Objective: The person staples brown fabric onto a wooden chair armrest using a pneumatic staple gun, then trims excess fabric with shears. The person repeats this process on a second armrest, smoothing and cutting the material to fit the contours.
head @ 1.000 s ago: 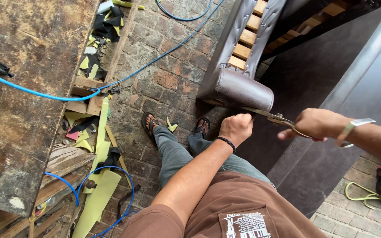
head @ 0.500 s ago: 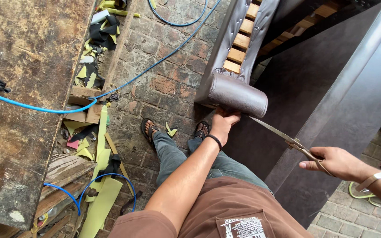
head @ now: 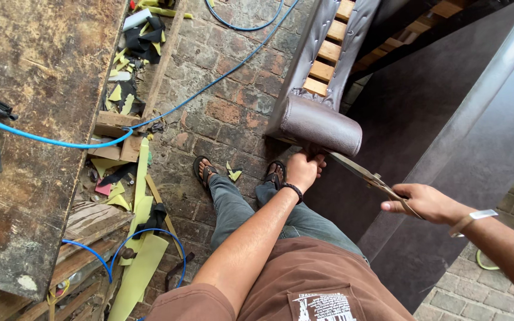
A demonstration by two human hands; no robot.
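The left hand pinches the grey fabric at the lower edge of the padded roll of a furniture frame, above the brick floor. The right hand has its grip closed around the handles of scissors, whose blades point at that pinched edge just beside the left fingers.

scissor tips: hidden behind the left hand
right forearm: cut off at frame edge
workbench: cropped left

Soft, even daylight fills the place, with no hard shadows. A pale sheen runs along the grey padded roll and the slanted panel on the right. Everything looks sharp; the wide lens bends lines near the edges.
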